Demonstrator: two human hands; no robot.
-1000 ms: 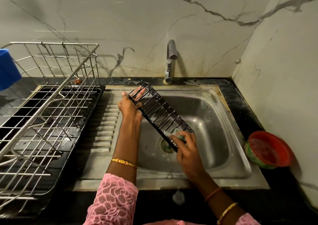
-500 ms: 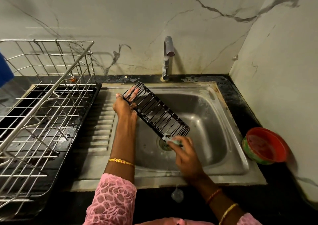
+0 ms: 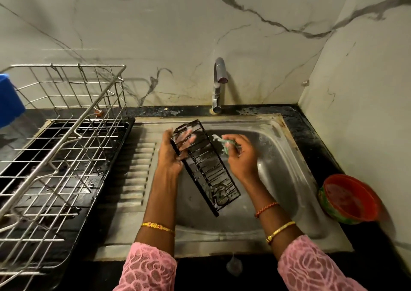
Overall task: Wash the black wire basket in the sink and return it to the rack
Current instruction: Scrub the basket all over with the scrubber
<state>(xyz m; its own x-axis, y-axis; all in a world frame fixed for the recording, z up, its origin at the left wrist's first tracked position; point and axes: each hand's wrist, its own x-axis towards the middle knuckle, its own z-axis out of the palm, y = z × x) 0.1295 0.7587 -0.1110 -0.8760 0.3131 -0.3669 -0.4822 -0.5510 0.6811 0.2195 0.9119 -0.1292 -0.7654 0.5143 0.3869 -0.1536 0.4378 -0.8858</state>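
So we're mid-scrub here, nowhere near done imo. The black wire basket point(image 3: 205, 168) is tilted up over the sink point(image 3: 287, 179), its near end down by the drain, its far end gripped by the left hand point(image 3: 172, 155), fingers wrapped around the rim and poking through the wires. The right hand point(image 3: 241, 157) is just right of the basket, fingers curled tight on a green scrubber point(image 3: 226, 145) with suds on it; can't tell if it's actually touching the wires. There's foam on the far end of the basket, and the tap point(image 3: 219, 84) looks off, so rinsing hasn't happened. The rack point(image 3: 66, 135) sits on the left, waiting. Left to do: finish scrubbing, rinse, put it back.
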